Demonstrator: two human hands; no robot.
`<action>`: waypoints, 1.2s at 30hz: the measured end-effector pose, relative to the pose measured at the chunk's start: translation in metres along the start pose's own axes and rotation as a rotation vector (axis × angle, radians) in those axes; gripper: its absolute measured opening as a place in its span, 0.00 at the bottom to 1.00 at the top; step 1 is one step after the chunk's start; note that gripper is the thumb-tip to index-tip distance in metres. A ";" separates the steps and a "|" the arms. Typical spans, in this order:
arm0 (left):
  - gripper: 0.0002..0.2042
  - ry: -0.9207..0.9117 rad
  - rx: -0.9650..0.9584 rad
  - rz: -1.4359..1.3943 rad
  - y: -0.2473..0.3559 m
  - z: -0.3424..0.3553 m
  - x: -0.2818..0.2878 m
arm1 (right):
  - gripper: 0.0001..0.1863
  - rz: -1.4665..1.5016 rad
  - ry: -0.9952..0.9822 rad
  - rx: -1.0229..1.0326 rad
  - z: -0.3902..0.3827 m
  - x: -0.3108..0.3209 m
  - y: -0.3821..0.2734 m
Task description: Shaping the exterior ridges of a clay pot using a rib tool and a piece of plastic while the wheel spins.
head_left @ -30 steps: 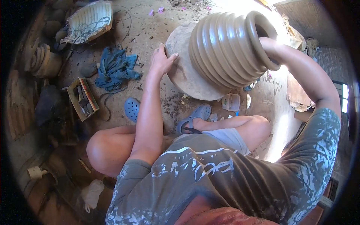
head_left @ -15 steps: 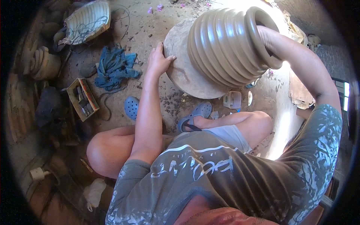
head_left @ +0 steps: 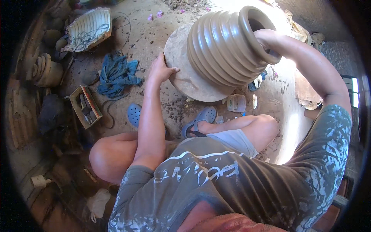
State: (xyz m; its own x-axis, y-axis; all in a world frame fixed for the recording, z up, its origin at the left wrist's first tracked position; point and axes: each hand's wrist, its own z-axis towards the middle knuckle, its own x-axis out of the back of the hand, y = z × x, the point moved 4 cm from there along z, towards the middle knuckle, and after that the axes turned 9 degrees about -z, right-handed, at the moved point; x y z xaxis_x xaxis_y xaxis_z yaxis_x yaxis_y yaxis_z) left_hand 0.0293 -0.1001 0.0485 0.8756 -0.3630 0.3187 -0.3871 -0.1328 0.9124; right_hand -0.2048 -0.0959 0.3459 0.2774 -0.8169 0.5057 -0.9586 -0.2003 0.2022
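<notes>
A large wet clay pot (head_left: 222, 48), ridged in rings and with a thick rounded rim, stands on a pale round potter's wheel (head_left: 181, 63). My left hand (head_left: 159, 69) grips the wheel's left edge, its thumb on the top face and its fingers along the rim. Through the mouth of the pot reaches my right hand (head_left: 266, 40). Only its back and wrist show; the fingers are hidden by the pot's wall.
Left of the wheel lie a blue cloth (head_left: 118, 75), a box of tools (head_left: 85, 107) and a ribbed broken shell-like piece (head_left: 89, 29) with wire. A small clear tub (head_left: 236, 103) sits by my foot in a blue-grey clog (head_left: 203, 118). Another clog (head_left: 134, 114) lies loose.
The whole view has shifted slightly, so the pot and wheel appear a little further left. My left hand stays at the wheel's edge and my right hand remains inside the pot.
</notes>
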 end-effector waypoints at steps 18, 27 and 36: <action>0.40 -0.039 0.022 0.104 0.004 0.008 -0.005 | 0.18 0.001 0.029 0.010 0.001 0.007 0.010; 0.46 -0.097 0.155 0.334 0.033 -0.026 -0.001 | 0.15 0.063 0.313 -0.030 -0.047 0.016 0.036; 0.40 -0.346 0.168 0.660 0.059 -0.065 -0.022 | 0.20 0.228 0.846 -0.126 -0.189 -0.032 0.109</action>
State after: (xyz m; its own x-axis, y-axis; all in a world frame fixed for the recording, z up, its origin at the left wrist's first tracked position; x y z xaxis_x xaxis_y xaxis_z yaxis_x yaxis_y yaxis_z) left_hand 0.0057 -0.0397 0.1117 0.3173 -0.6803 0.6607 -0.8619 0.0838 0.5002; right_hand -0.3060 0.0110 0.5103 0.0822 -0.1460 0.9859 -0.9961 0.0203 0.0860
